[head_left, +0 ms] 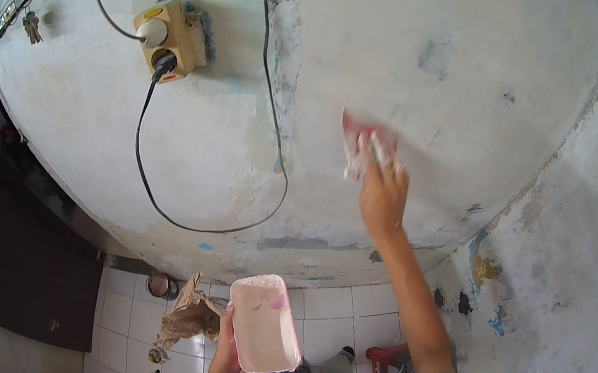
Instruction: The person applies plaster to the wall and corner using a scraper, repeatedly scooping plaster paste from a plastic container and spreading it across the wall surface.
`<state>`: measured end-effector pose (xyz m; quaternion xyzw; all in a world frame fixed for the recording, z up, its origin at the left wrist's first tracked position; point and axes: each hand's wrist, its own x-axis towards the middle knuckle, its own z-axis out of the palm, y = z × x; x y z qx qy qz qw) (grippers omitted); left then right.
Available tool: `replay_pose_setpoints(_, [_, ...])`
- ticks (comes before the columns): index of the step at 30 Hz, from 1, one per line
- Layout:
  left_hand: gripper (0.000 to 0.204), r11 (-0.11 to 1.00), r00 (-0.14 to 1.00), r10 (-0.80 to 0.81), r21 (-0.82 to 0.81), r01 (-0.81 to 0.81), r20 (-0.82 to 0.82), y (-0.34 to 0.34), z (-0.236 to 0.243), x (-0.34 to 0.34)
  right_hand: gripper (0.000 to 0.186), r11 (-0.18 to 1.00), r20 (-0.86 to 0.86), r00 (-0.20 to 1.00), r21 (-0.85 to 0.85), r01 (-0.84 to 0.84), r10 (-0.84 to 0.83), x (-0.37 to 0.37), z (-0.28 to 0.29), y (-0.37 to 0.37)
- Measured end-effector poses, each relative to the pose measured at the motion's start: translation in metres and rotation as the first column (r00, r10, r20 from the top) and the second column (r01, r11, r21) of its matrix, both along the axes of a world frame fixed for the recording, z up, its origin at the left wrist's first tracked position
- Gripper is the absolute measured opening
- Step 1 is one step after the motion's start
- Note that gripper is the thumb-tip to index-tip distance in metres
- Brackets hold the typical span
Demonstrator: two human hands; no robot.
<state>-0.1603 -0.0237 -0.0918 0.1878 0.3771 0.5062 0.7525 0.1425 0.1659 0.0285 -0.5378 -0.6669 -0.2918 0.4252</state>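
Observation:
My right hand point(383, 193) reaches up to the wall point(385, 51), its fingers closed round a putty spreader. The reddish blade of the putty spreader point(359, 127) is against or very near the wall, slightly blurred, and its lower part is hidden by fingers smeared with white. Low in front of me, my left hand point(227, 342) grips the left side of a pink rectangular tub point(293, 329). Pale putty coats the inside of the tub. The wall is covered in patchy white and grey, with blue spots showing through.
A yellowed socket box point(172, 47) with two plugs hangs left, its black cable point(189, 227) looping down. Keys point(31, 27) hang from a rack. On the tiled floor are crumpled brown paper point(194, 317), a paint pot point(157, 285) and a red stool point(380, 370). A dark door point(14, 234) stands left.

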Motion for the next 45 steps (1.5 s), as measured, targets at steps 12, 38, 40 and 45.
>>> replay_pose_setpoints(12, [0.066,0.998,0.999,0.052,-0.044,-0.052,-0.007,-0.011,-0.017,-0.006,0.058,0.952,0.162,0.986,-0.305,0.019,0.032,-0.006,-0.105,-0.011])
replay_pose_setpoints(38, [0.068,0.982,0.981,0.156,-0.092,-0.167,-0.112,-0.062,-0.040,-0.015,0.065,0.967,0.178,0.983,-0.242,0.076,-0.032,-0.032,-0.128,0.017])
replay_pose_setpoints(40, [0.067,0.971,0.974,0.201,-0.114,-0.212,-0.105,-0.071,-0.047,-0.016,0.065,0.947,0.163,0.986,-0.319,0.033,0.021,-0.031,-0.153,0.004])
replay_pose_setpoints(45, [0.068,0.966,0.972,0.216,-0.121,-0.226,-0.090,-0.104,-0.060,-0.026,0.061,0.972,0.080,0.996,-0.235,-0.008,0.028,-0.038,-0.098,-0.001])
